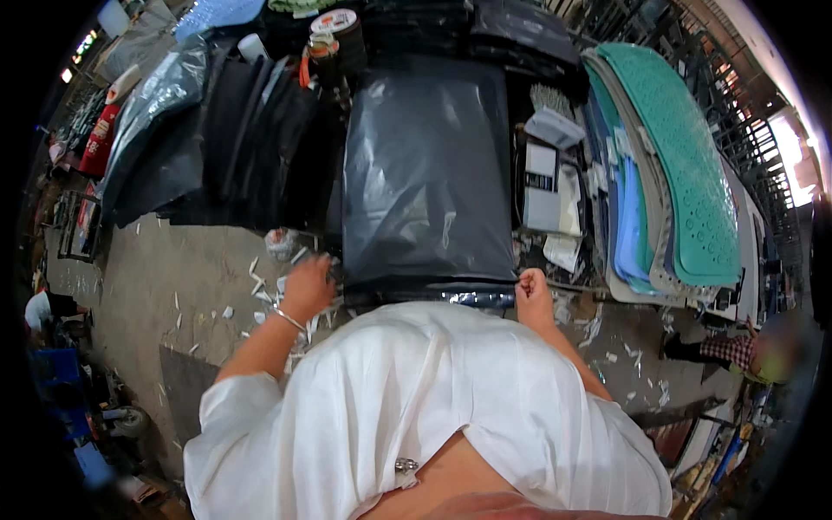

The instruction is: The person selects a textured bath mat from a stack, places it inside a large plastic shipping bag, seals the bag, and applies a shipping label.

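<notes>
A large black plastic bag (429, 173) lies flat and glossy in front of me, its near edge folded down close to my body. At its near right corner, my right hand (533, 296) is closed in a pinch on the plastic edge. Beside the near left corner is my left hand (310, 286), with a bracelet on the wrist. Its fingers are bent and partly hidden, so I cannot make out whether they hold anything.
Stacked green, grey and blue mats (672, 165) stand at the right. Dark folded sheets (260, 139) hang at the left. A tape roll (334, 22) sits at the far side, and boxes (542, 195) lie right of the bag. White scraps (257, 282) litter the floor. Another person (732, 348) is at right.
</notes>
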